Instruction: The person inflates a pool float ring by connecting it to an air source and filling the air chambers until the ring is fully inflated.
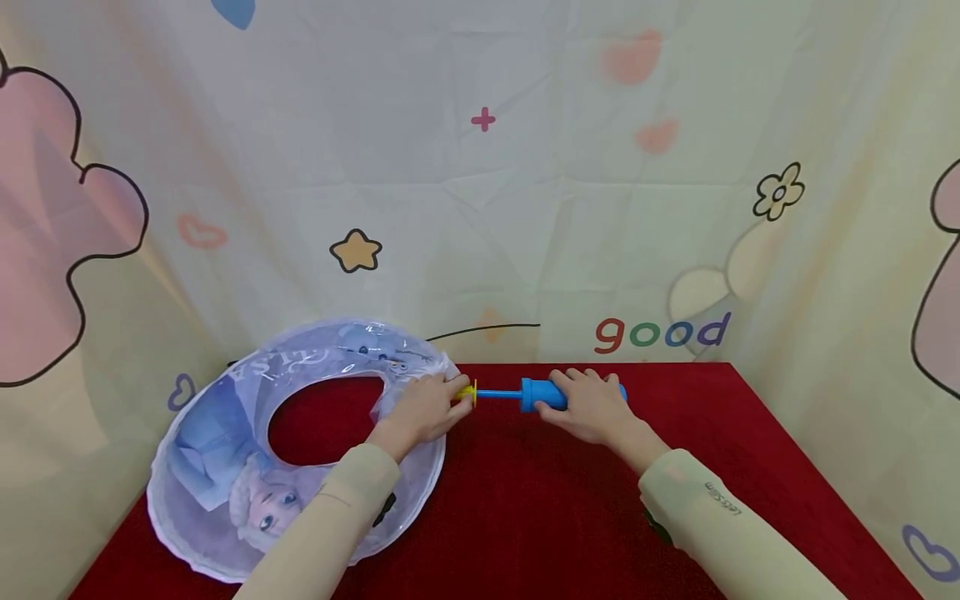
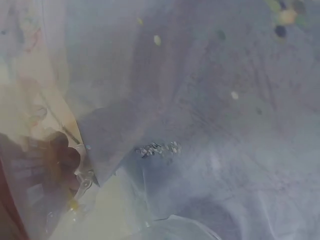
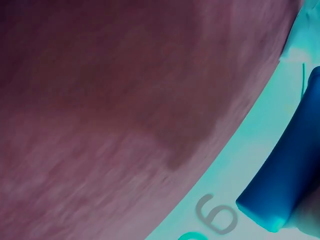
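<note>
A round swim ring (image 1: 202, 517) with printed cartoon figures lies on the left of the red surface. At its right edge my left hand (image 1: 423, 406) pinches the yellow end piece (image 1: 468, 391) of a blue hand pump (image 1: 542, 393). A thin blue rod joins that yellow piece to the pump's barrel. My right hand (image 1: 596, 406) grips the barrel, fingers over its top. In the right wrist view, the blue pump (image 3: 282, 160) shows at the right edge. Blurred pale plastic of the swim ring (image 2: 215, 165) fills much of the left wrist view. My left hand hides the joint with the ring.
A red cloth (image 1: 540, 517) covers the table. Behind and at both sides hangs a pale printed curtain (image 1: 465, 208), close to the table's back edge. A small dark green thing (image 1: 657, 527) shows partly beneath my right sleeve.
</note>
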`<state>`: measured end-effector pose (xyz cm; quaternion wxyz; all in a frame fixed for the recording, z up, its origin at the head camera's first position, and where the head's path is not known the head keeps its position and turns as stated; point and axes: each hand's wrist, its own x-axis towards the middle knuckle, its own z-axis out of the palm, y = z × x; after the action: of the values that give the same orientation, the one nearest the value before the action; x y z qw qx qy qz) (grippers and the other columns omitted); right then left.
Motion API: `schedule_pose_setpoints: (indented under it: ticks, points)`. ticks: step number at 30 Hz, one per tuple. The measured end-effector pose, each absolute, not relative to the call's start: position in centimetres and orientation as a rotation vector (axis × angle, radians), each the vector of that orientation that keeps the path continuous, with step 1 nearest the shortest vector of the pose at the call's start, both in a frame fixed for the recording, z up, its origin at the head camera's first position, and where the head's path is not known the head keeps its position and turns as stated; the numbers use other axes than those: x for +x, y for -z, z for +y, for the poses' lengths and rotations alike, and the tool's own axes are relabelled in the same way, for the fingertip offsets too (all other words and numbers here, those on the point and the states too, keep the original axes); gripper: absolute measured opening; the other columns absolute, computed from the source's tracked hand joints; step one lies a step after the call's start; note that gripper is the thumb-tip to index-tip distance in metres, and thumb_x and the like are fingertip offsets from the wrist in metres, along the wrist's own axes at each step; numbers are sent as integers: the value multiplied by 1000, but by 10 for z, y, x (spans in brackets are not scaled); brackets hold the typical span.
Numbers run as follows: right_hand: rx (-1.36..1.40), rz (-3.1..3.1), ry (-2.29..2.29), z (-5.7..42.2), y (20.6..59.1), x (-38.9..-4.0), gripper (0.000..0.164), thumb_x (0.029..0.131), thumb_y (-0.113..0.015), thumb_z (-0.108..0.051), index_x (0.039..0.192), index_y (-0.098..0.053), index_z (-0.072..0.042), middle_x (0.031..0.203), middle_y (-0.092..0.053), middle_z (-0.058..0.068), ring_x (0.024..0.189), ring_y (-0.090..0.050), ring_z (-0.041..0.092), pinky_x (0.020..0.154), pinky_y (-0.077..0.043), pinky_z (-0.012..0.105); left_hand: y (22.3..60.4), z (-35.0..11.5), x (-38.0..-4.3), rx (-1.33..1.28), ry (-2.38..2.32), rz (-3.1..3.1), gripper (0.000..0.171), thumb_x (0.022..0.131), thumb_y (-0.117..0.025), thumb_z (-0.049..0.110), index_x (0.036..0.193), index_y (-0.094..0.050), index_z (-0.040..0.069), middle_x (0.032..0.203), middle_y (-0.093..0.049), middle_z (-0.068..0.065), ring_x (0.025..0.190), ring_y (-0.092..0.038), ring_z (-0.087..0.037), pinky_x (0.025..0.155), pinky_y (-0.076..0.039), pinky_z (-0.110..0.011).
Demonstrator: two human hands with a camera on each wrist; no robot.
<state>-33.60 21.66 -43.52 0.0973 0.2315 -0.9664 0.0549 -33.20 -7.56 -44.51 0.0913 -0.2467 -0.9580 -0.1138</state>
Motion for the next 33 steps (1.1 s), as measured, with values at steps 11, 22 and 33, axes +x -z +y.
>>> schedule_pose_setpoints:
  ticks: [11, 22, 33]
  points:
    - [601, -2863, -110, 260, 437, -344, 57, 92, -59, -55, 132, -59, -14, 120, -63, 14, 105, -57, 39, 81, -43, 61, 445, -90, -336, -669, 333, -2848, 13, 97, -51, 35, 97, -55, 22, 76, -47, -1, 78, -52, -22, 78, -43, -48]
    - [631, -2843, -119, 242, 440, -341, 59, 92, -56, -57, 135, -60, -15, 122, -62, 13, 107, -57, 37, 82, -42, 62, 441, -77, -332, -674, 323, -2909, 23, 98, -47, 35, 113, -58, 23, 89, -53, -4, 91, -56, -25, 84, -43, -54]
    - [646, -2862, -154, 172, 439, -335, 60, 94, -53, -60, 134, -59, -16, 122, -63, 12, 105, -58, 37, 85, -44, 64, 440, -59, -329, -697, 307, -2909, 33, 100, -45, 38, 125, -59, 20, 103, -59, -12, 102, -58, -31, 89, -44, -59]
